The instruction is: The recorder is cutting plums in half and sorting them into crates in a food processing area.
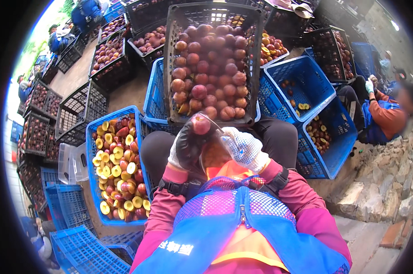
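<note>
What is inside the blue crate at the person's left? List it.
The blue crate holds halved fruit, yellow cut faces up, mixed with red-skinned pieces. Lower layers and the crate floor are covered by the top pieces. The left hand holds a whole fruit nearby.

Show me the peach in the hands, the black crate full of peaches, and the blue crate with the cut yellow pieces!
peach (201,123), head view, its red top.
black crate (171,68), head view, left wall.
blue crate (91,173), head view, left rim.
</note>
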Tool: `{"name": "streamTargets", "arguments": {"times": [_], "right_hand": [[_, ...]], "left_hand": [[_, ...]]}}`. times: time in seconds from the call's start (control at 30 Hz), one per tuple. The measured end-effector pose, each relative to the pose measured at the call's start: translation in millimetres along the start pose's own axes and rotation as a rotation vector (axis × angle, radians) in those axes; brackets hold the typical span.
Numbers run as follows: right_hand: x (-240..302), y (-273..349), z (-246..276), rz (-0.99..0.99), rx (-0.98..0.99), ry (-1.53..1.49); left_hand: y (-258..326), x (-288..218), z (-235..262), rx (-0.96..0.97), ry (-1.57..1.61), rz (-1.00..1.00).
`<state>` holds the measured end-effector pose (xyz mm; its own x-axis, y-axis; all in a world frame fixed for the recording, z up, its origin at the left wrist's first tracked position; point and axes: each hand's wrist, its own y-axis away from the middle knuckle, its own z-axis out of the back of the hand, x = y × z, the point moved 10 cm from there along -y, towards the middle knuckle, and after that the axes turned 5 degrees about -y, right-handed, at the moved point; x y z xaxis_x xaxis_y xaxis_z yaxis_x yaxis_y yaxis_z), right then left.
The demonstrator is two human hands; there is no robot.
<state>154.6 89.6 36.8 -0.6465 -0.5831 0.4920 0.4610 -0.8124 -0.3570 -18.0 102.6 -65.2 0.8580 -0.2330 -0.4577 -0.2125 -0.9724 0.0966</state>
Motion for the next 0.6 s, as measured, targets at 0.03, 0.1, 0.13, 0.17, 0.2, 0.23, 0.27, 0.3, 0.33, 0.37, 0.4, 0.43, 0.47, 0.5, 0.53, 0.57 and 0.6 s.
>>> {"name": "streamTargets", "arguments": {"times": [0.03,0.1,0.13,0.17,0.2,0.23,0.27,0.3,0.33,0.37,0.4,0.43,0.47,0.5,0.53,0.57,0.6], "right_hand": [[2.3,2.7,-2.2,0.009,0.018,0.001],[2.8,7.9,-2.4,0.009,0.048,0.011],[-1.0,10.9,-3.9,0.003,0.057,0.004],[-2.2,13.6,-4.8,0.011,0.052,-0.022],[-3.6,16.4,-5.0,0.018,0.045,-0.047],[-4.0,18.9,-4.3,0.035,0.021,-0.090],[-5.3,20.9,-3.7,0.036,0.019,-0.099],[-6.6,22.6,-2.6,0.036,0.016,-0.110],[-8.8,24.2,-4.0,0.024,0.034,-0.089],[-9.7,24.9,-3.6,0.018,0.039,-0.074],[-10.2,25.4,-3.7,0.012,0.045,-0.060],[-10.0,25.6,-3.0,0.010,0.037,-0.054],[-10.7,26.5,-3.6,0.005,0.050,-0.041],[-11.2,26.8,-3.9,0.000,0.061,-0.028],[-11.6,27.4,-5.6,-0.009,0.091,-0.011],[-15.4,29.6,-9.4,-0.025,0.105,-0.037],[-18.1,31.7,-13.7,-0.037,0.120,-0.065]], "left_hand": [[1.2,1.5,12.5,-0.009,-0.011,-0.026],[4.0,8.3,3.3,-0.042,0.151,0.040],[3.2,13.0,8.0,-0.066,0.176,0.041],[4.3,16.5,13.2,-0.091,0.200,0.039],[5.1,20.1,13.4,-0.068,0.228,0.045],[6.2,23.4,13.4,-0.045,0.255,0.051],[6.6,26.5,8.7,-0.021,0.285,0.062],[7.1,26.8,5.4,-0.004,0.233,0.049],[7.7,27.3,1.8,0.013,0.180,0.036],[8.0,27.4,-3.5,0.032,0.129,0.023],[9.1,29.3,-5.1,0.028,0.136,0.019],[11.3,31.3,-6.5,0.024,0.144,0.014],[11.8,33.4,-9.4,0.021,0.154,0.010],[11.4,35.4,-11.4,0.012,0.157,0.018],[10.8,36.9,-13.4,0.002,0.159,0.027],[9.9,38.8,-15.5,-0.007,0.162,0.035],[9.1,41.4,-11.6,-0.035,0.144,0.027]]}}
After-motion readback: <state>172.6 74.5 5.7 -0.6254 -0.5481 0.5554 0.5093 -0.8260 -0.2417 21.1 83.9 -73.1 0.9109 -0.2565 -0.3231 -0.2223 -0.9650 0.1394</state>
